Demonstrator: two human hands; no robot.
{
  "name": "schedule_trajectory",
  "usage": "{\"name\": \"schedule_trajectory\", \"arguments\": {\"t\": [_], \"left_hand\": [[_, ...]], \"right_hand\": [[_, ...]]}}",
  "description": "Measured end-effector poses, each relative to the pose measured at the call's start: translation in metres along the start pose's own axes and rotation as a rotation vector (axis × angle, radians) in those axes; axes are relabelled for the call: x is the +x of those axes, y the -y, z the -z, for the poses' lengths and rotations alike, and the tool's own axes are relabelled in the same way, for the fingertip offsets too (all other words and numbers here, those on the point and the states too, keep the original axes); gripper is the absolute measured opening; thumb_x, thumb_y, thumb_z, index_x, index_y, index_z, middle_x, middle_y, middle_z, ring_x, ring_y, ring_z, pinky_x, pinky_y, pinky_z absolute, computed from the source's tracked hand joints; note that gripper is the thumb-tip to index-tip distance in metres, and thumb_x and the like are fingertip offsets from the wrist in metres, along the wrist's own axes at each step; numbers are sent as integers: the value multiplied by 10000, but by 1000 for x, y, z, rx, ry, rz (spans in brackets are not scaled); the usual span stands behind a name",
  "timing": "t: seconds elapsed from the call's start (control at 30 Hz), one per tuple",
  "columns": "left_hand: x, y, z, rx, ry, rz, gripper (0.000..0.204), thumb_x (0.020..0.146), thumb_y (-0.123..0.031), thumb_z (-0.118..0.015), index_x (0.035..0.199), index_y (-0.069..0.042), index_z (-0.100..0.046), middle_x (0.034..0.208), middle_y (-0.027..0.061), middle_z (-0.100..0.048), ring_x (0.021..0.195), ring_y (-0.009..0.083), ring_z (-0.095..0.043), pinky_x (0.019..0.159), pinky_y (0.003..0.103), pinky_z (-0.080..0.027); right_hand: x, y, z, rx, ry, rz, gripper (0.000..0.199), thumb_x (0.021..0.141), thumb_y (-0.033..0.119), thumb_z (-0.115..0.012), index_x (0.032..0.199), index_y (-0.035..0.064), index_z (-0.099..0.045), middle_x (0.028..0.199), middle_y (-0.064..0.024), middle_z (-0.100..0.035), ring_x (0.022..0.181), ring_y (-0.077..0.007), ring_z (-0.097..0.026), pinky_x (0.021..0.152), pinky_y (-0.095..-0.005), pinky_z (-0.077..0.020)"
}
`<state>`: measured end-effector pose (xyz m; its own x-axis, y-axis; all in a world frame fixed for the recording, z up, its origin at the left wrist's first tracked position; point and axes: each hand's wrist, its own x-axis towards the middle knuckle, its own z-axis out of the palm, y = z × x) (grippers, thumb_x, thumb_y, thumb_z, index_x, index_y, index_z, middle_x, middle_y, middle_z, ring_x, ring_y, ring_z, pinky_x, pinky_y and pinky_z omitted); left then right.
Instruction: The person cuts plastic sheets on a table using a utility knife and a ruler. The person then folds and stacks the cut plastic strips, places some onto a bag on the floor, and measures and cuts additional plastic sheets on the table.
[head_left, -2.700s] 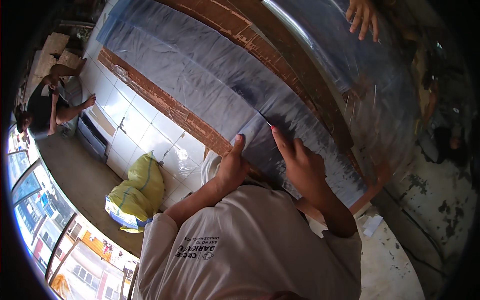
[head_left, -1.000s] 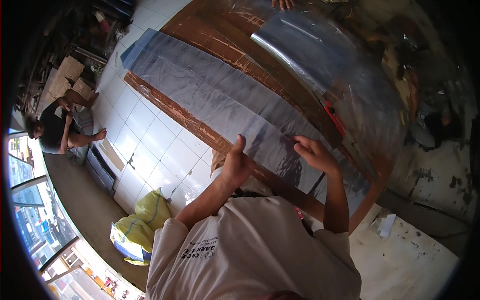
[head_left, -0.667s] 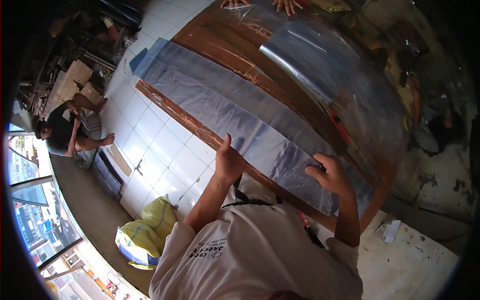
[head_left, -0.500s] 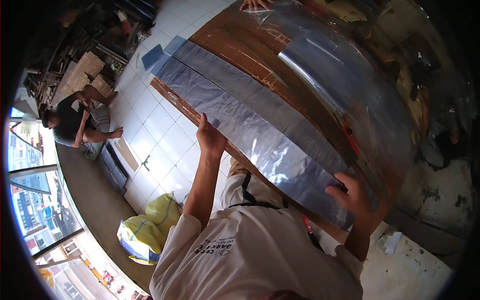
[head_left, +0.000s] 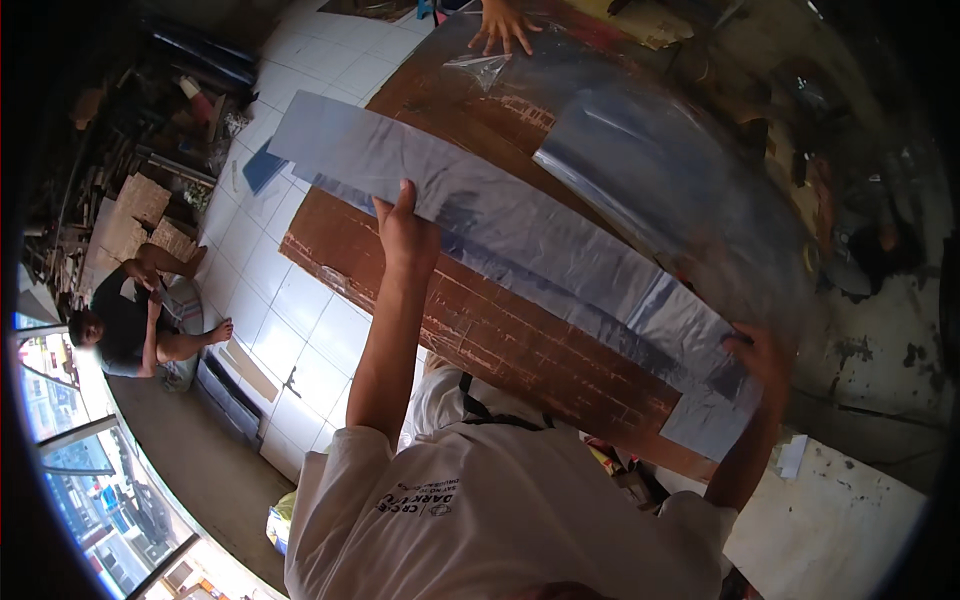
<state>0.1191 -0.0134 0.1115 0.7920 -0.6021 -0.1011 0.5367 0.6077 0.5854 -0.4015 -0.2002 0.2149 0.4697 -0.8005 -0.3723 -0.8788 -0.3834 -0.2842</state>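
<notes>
A long strip of clear bluish plastic sheet (head_left: pixel 500 215) stretches slantwise over a brown, scuffed wooden board (head_left: pixel 480 320). My left hand (head_left: pixel 408 235) grips the strip's near edge toward its far-left end, thumb on top. Around the strip's right end, the fingers of my right hand (head_left: pixel 762 362) are closed. The two hands hold the strip drawn out between them, its surface wrinkled and shiny. Beyond it on the board lies a wide piece of clear plastic film (head_left: pixel 640 165). Another person's hand (head_left: pixel 503 28) is spread at the board's far edge, beside the film.
A person (head_left: pixel 140 310) sits on the left by a low ledge (head_left: pixel 190 420). Wood scraps (head_left: pixel 140 215) are piled behind them. A small blue sheet (head_left: pixel 264 168) is beyond the board's left end, over white floor tiles (head_left: pixel 325 340). A pale panel (head_left: pixel 830 520) stands at lower right.
Both hands have closed on the plastic strip and shifted it away from me and to the right, baring the board's near part. The other person's hand has come further into view.
</notes>
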Motion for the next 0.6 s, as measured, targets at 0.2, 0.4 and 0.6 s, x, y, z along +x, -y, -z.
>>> {"name": "schedule_trajectory", "arguments": {"t": [0.2,0.4,0.6], "left_hand": [[110,69,3,67,108,13,462,990,-11,-446,1413,-170,-350,1377,90,-462,1241,284,-490,1005,468,-448],[128,25,46,315,246,662,368,960,-120,-557,1281,14,-440,1214,156,-544,1130,337,-565,970,479,-496],[65,-74,38,850,356,402,523,976,-91,-497,1464,16,-342,1357,246,-521,1195,302,-578,1008,328,-476]], "right_hand": [[117,-27,-8,372,76,111,394,821,183,-756,1165,15,-667,994,-80,-731,906,-137,-645,800,-296,-481],[109,-54,-43,111,-332,24,352,838,161,-713,1162,33,-662,1065,-135,-699,984,-282,-659,877,-365,-485],[13,-37,-146,317,-959,-141,389,799,107,-709,1181,56,-655,1176,-206,-645,1109,-385,-597,948,-428,-470]]}}
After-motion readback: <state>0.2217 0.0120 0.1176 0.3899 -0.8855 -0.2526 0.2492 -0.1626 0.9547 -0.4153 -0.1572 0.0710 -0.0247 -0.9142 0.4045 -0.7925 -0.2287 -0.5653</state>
